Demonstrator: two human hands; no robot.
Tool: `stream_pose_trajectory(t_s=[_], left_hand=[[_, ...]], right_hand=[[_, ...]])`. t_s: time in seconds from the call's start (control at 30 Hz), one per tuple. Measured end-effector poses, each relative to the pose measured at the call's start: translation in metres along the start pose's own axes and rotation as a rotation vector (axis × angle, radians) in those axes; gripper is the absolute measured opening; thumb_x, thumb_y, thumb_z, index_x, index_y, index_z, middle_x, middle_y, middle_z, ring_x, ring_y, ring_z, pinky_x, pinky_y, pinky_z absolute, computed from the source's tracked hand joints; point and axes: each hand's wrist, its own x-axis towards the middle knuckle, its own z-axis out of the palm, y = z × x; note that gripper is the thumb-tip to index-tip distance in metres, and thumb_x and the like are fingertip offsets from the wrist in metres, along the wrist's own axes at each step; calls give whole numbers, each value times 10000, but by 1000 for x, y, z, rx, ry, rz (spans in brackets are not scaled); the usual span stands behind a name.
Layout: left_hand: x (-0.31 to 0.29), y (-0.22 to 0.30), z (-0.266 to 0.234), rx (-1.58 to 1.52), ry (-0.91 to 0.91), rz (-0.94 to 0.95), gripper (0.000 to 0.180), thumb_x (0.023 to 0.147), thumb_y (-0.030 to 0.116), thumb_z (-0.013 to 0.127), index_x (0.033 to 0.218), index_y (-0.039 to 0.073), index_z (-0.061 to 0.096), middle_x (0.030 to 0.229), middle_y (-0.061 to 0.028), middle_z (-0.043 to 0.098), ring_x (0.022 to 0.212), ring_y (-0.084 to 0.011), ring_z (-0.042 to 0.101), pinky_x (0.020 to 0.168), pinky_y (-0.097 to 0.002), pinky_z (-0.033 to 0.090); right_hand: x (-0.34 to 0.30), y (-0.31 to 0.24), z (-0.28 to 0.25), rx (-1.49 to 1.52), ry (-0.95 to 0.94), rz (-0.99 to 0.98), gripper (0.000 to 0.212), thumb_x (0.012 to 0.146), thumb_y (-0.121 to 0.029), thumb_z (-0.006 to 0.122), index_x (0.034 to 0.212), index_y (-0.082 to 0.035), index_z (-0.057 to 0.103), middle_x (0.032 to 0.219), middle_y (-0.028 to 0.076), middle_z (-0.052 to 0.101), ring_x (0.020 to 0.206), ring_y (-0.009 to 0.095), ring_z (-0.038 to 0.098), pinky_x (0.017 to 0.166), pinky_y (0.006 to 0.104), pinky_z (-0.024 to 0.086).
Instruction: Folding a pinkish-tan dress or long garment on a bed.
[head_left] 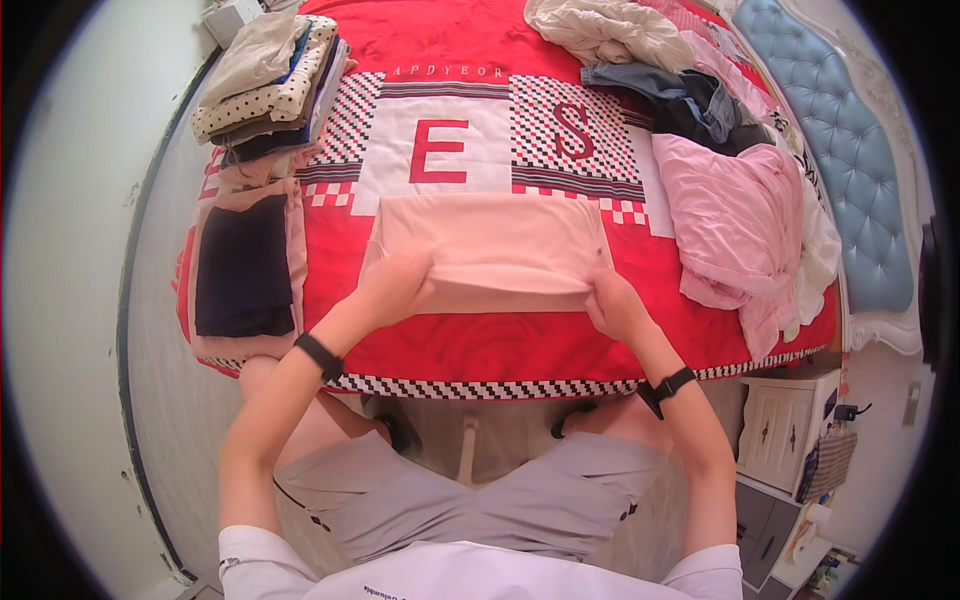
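A pale pink piece of cloth [490, 235], folded into a wide rectangle, lies on the red patterned bedspread [450, 345] straight in front of me. My left hand [398, 287] pinches its near left part, and the fabric wrinkles there. At the near right corner, my right hand [612, 300] grips the edge between thumb and fingers. The near edge sags slightly between the two hands. Both wrists wear black bands. Whether the cloth is a garment or a sheet cannot be made out.
Folded clothes [270, 85] are stacked at the far left, with a folded black garment [243, 265] on pink cloth nearer. Rumpled pink clothing [735, 215] and jeans [690, 95] heap up at right, beside the blue tufted headboard [840, 140]. A white nightstand [780, 425] stands at lower right.
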Motion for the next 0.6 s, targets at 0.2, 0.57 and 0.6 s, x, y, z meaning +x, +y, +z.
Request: stream_pose_trajectory(t_s=[0.2, 0.57, 0.6], left_hand=[[-36, 22, 4, -39, -226, -19, 220, 834, 185, 641, 959, 30, 547, 863, -169, 637, 821, -364, 641, 710, -434, 512], [-56, 28, 21, 365, -157, 242, 190, 703, 131, 628, 859, 25, 604, 970, -85, 598, 1005, -230, 602, 758, -371, 526], [-55, 28, 21, 362, -160, 241, 190, 703, 131, 628, 859, 25, 604, 970, -85, 598, 1005, -230, 602, 758, -371, 526]], right_hand=[[-24, -3, -6, -48, -206, -451, 205, 653, -36, 645, 828, -18, 539, 735, 140, 575, 847, 362, 637, 900, 435, 508], [-37, -19, -4, -254, -346, -508, 243, 731, -168, 701, 887, -59, 550, 734, 56, 599, 682, 234, 620, 683, 344, 502], [-35, -23, -6, -278, -372, -424, 230, 745, -186, 693, 880, -67, 549, 731, 45, 596, 667, 230, 612, 692, 333, 495]])
